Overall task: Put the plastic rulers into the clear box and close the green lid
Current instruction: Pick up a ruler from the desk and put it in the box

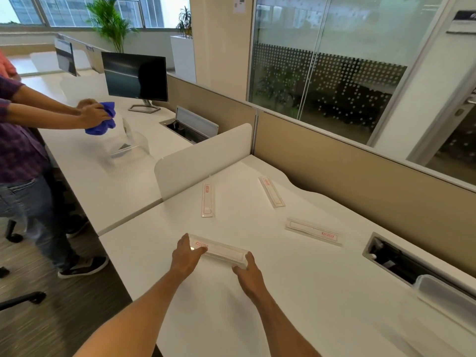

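near ruler [219,249]: clear plastic ruler in a sleeve with a red label, lying flat on the white bench [296,292] close to the front edge; both hands are closing on its two ends.
left hand [186,255]: fingers lying fairly straight and together over the labelled end, thumb tucked beside it; looks like pressing or steadying rather than a full pinch.
right hand [248,267]: fingers curling at the other end, apparently getting under the edge; can't tell if they are actually gripping yet.
why two hands: my guess is a thin flat strip is hard to lift off a smooth top, so one end is being held while the other gets pried up.
other rulers: three more sitting loose on the bench, well apart: one at back left [207,200], one at back centre [272,191], one to the right [313,231].
clear box / green lid: not seeing either on this bench; a clear lidded tray [443,292] is sitting at the right edge by the cable slot [394,258], can't confirm it's the box.
progress: reading it as early, no ruler boxed yet.
next bench: another person wiping with a blue cloth [101,118] in front of a monitor [135,76].
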